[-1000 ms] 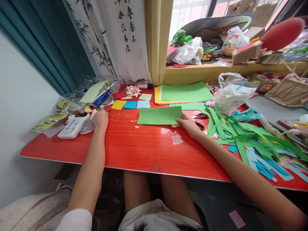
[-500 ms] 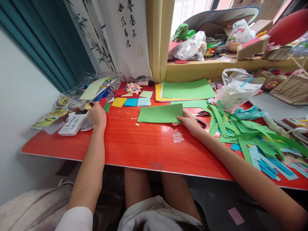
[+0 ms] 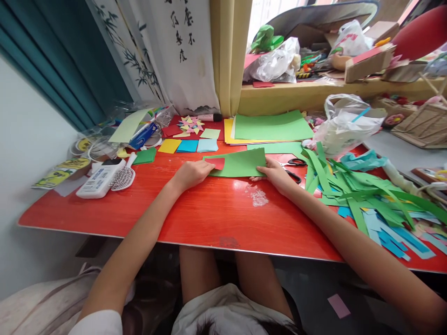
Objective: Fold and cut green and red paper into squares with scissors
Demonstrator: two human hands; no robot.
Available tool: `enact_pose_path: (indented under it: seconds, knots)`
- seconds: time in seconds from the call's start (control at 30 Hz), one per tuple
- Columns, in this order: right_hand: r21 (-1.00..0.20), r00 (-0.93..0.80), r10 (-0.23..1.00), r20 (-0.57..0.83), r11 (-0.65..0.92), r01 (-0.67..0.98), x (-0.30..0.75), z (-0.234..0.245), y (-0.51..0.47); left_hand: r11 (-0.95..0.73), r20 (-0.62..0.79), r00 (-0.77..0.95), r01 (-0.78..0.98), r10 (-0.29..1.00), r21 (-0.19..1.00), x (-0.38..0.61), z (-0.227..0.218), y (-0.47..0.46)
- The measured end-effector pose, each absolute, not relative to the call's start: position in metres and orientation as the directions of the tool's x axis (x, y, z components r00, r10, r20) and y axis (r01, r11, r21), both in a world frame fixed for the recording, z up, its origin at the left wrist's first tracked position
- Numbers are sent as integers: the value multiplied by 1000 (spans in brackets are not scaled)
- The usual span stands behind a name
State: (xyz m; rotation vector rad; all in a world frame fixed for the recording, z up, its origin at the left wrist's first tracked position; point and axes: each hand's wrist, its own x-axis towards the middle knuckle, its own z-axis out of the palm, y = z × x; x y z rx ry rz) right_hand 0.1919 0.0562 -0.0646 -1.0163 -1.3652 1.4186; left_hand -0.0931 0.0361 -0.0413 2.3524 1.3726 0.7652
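Indoors, at windowside table (image 3: 209, 218), left grip (image 3: 192, 175) pinches red paper (image 3: 218, 163), right grip (image 3: 278, 177) green paper (image 3: 242, 163).

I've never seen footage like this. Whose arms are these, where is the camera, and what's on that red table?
There is no machine here: these are a person's two bare hands. One camera, worn on the head, looks forward and down, so the lap shows too. The left hand holds a small red paper, seen over the left end of a green sheet. The right hand grips that sheet's right end. On the red table there are also scissors, a heap of paper strips, some coloured squares, a brush and a white container.
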Motion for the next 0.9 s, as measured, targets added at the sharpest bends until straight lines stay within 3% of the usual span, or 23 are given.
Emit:
enact_pose_path:
  seconds: [0.2, 0.33, 0.4, 0.47, 0.57, 0.67, 0.8, 0.9]
  knots:
    - [-997, -269, 963, -14, -32, -63, 192, -64, 57, -453, 297, 342, 653, 892, 607, -92, -40, 36]
    - [-991, -272, 962, -30, -64, -117, 193, -63, 57, -372, 426, 119, 724, 897, 582, -99, -39, 44]
    - [-984, -275, 961, -39, -85, -157, 195, -62, 57, -228, 354, -46, 685, 934, 692, -102, -38, 49]
    - [-978, -282, 958, -48, -102, -183, 198, -61, 57, -65, 181, -142, 584, 973, 809, -103, -37, 52]
    - [-975, -297, 954, -38, -101, -200, 200, -60, 58, 69, -32, -95, 423, 995, 903, -98, -34, 49]
    - [-977, -326, 945, -15, -83, -198, 200, -59, 57, 103, -114, 30, 253, 993, 962, -93, -33, 44]
    - [-996, -320, 946, 46, 19, -89, 195, -62, 55, 56, -60, 18, 162, 998, 985, -92, -33, 44]
    - [-980, -237, 952, 192, 201, 15, 193, -66, 56, -32, 34, -13, 144, 999, 989, -95, -35, 48]
